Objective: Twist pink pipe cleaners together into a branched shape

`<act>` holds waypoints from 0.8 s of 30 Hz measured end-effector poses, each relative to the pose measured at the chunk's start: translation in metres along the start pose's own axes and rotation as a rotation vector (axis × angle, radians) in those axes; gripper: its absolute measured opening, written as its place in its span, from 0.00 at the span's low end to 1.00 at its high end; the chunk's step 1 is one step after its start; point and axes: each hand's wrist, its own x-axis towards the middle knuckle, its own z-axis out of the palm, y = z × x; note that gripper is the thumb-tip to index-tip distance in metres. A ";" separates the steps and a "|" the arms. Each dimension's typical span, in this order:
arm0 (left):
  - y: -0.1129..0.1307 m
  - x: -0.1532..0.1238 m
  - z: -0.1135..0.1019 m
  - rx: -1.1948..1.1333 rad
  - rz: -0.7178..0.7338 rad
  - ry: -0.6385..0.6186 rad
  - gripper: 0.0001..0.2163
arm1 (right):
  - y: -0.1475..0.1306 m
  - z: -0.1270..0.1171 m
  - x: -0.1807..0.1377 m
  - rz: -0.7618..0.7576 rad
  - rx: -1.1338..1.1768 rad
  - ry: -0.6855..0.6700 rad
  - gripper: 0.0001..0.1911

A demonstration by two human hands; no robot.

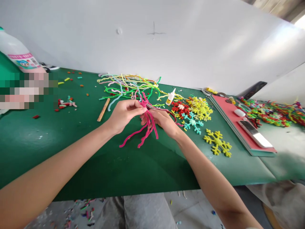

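Note:
Above the green table (pixel 47 143), my left hand (pixel 124 114) pinches a bundle of pink pipe cleaners (pixel 147 127) at its knotted top. Loose pink ends hang down toward the table. My right hand (pixel 164 122) is closed around the same bundle from the right, and a thin dark tool (pixel 154 108), perhaps scissors, shows by its fingers. Just behind the hands lies a pile of mixed-colour pipe cleaners (pixel 126 84). Finished snowflakes lie to the right: red (pixel 179 108), yellow (pixel 200 108), teal (pixel 193 122) and a separate yellow-green one (pixel 218 142).
A small glue bottle (pixel 171 97) lies behind the hands, a wooden stick (pixel 103 109) to their left. A pink board (pixel 228 114) with a phone (pixel 254 133) sits at right, more pipe-cleaner pieces (pixel 274 113) beyond. A white bottle (pixel 17 54) stands far left. Scraps dot the table.

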 end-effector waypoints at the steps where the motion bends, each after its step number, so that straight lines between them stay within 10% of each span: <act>1: 0.000 0.000 -0.001 0.039 -0.006 -0.003 0.08 | -0.002 0.000 0.000 -0.049 -0.068 0.052 0.17; 12: -0.001 0.002 -0.002 0.222 0.035 0.013 0.07 | 0.001 0.001 -0.001 -0.230 -0.395 0.245 0.14; 24: -0.001 -0.002 -0.001 0.245 0.035 -0.085 0.05 | 0.001 0.000 -0.001 -0.171 -0.189 0.162 0.12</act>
